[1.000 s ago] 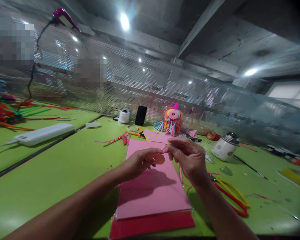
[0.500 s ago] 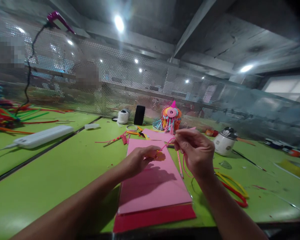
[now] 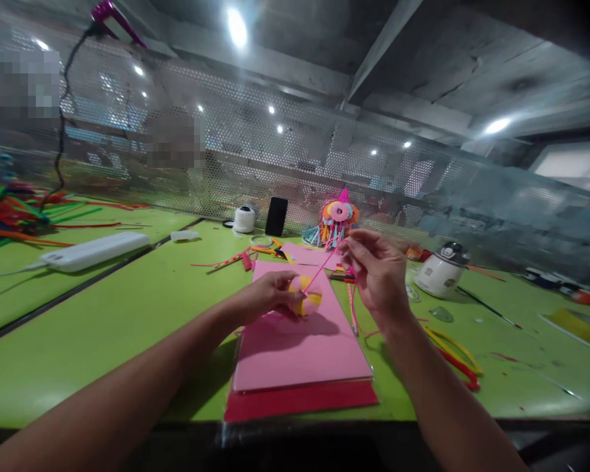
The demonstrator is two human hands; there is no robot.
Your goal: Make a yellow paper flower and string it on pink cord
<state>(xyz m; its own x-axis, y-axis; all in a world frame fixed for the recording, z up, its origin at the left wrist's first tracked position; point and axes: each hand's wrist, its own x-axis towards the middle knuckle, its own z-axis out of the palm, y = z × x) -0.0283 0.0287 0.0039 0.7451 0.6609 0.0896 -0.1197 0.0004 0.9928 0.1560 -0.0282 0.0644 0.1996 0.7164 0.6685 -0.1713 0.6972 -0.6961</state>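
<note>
My left hand point(image 3: 270, 295) pinches a small round scalloped disc point(image 3: 313, 303) in yellow and pink, held over the pink sheets. A pink cord point(image 3: 322, 270) runs taut from the disc's middle up to my right hand point(image 3: 376, 265), whose thumb and fingers are closed on it. The cord's loose part hangs below the right hand toward the table. Under both hands lies a stack of pink paper point(image 3: 299, 367) with a red sheet point(image 3: 299, 401) showing at its near edge. Beyond the hands stands a colourful tasselled paper ornament point(image 3: 338, 213) with a pink pointed top.
A black phone point(image 3: 276, 216) leans beside a white thread spool point(image 3: 244, 219). On the right are a white pot-shaped container point(image 3: 441, 270) and yellow-red pliers-like handles point(image 3: 455, 354). To the left lie a power strip point(image 3: 98, 251) and pipe cleaners point(image 3: 12, 216). Behind runs a perforated panel point(image 3: 255, 151).
The disc has turned, so its yellow and pink face now shows toward me. My right hand has moved slightly up and left, and the cord between the hands looks longer and straighter.
</note>
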